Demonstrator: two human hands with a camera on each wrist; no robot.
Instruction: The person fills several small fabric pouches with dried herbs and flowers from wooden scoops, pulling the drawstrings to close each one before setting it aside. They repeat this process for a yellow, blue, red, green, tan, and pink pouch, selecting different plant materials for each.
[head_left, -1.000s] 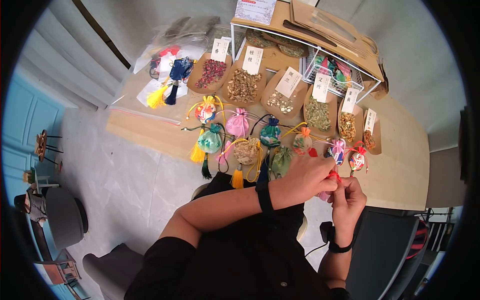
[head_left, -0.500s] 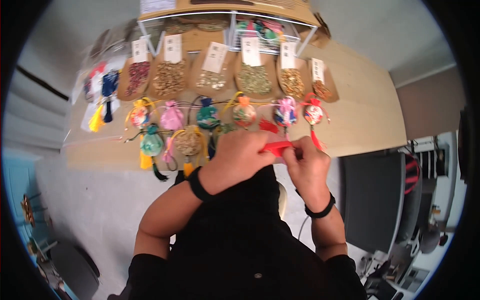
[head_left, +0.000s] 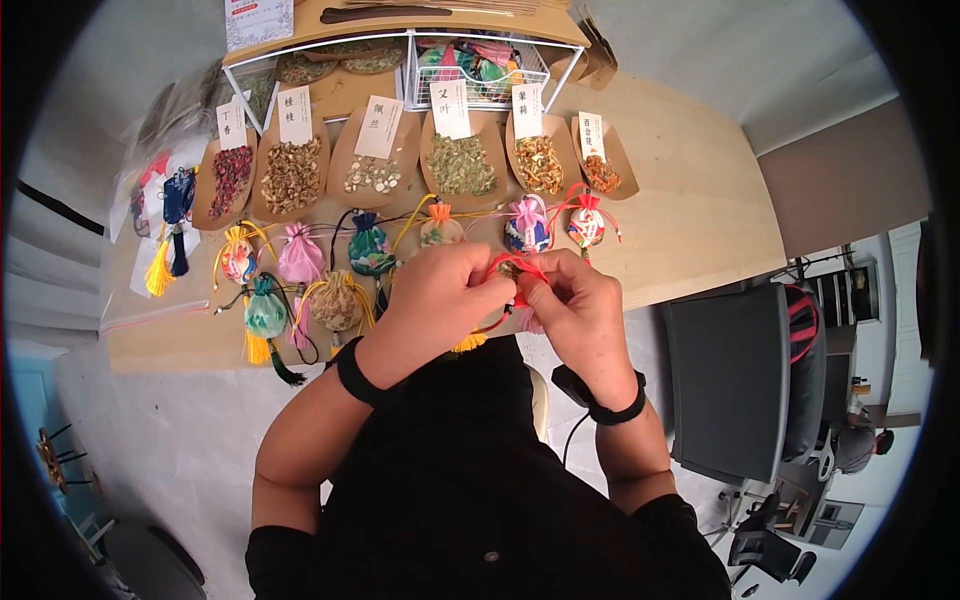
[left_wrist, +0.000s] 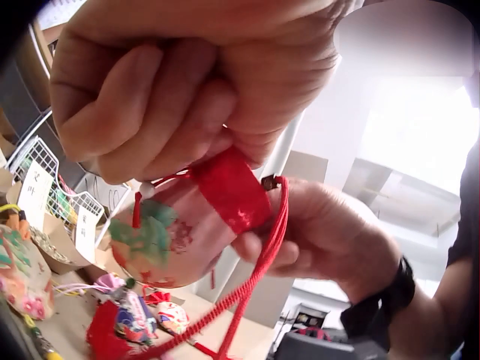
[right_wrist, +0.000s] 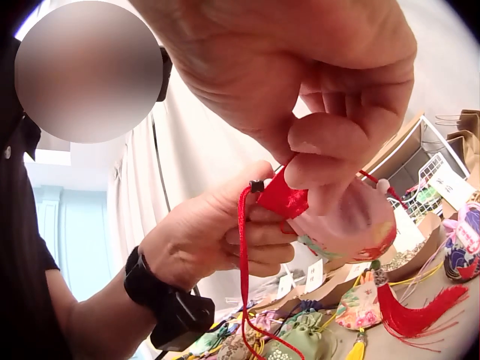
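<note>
Between both hands is a pink drawstring pouch (left_wrist: pixel 176 244) with green leaves, flowers and a red satin collar (left_wrist: pixel 232 195). My left hand (head_left: pixel 440 300) pinches one side of the collar, its other fingers curled, and my right hand (head_left: pixel 585 320) pinches the opposite side. In the head view, brownish bits show inside the pouch's red mouth (head_left: pixel 510 270). A red cord (left_wrist: pixel 259 281) with a dark bead hangs down from the collar. Under the pouch, a red tassel (right_wrist: pixel 420 319) dangles in the right wrist view. Finger overlap hides part of the collar.
Finished-looking pouches, such as a teal one (head_left: pixel 265 312) and a beige one (head_left: pixel 337 302), lie along the near table (head_left: pixel 690 200). Behind them stand labelled paper trays of dried herbs, one with green leaves (head_left: pixel 460 165). A wooden-topped rack (head_left: pixel 400 30) holds a wire basket (head_left: pixel 480 75).
The head view has turned, shifting the table leftward. Half a second ago the red collar was stretched flat between the hands; now its mouth shows, with both hands still pinching it.
</note>
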